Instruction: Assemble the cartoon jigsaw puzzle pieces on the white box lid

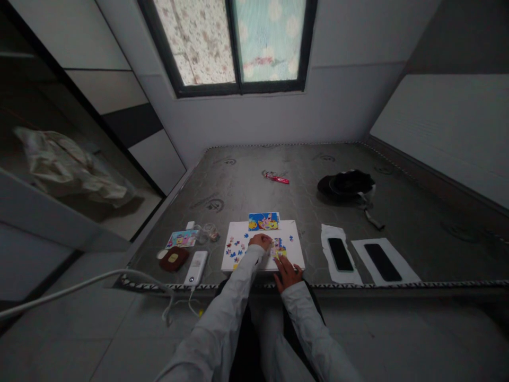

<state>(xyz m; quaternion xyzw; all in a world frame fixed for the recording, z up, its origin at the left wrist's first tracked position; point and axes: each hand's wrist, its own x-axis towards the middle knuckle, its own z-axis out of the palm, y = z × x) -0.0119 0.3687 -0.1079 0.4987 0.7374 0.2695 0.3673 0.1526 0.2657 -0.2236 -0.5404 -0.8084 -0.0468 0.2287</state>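
A white board [294,245] lies at the near edge of the grey padded surface. Small jigsaw pieces [237,245] are scattered over its left half. Right of the middle is a partly joined jigsaw [279,245], which my hands partly cover. My left hand [260,242] is at its left side, fingers drawn together; whatever is between the fingertips is too small to make out. At the jigsaw's lower edge my right hand [289,272] rests with fingers apart, fingertips touching it. A colourful picture card [263,221] lies at the board's far edge.
To the left are another picture card [182,239], a brown pouch [174,259], a cabled white power bank [196,268] and a clear container [210,232]. Two phones [341,254] [382,262] lie rightward on white sheets. Farther back are a dark cap [345,184] and a red item [277,178].
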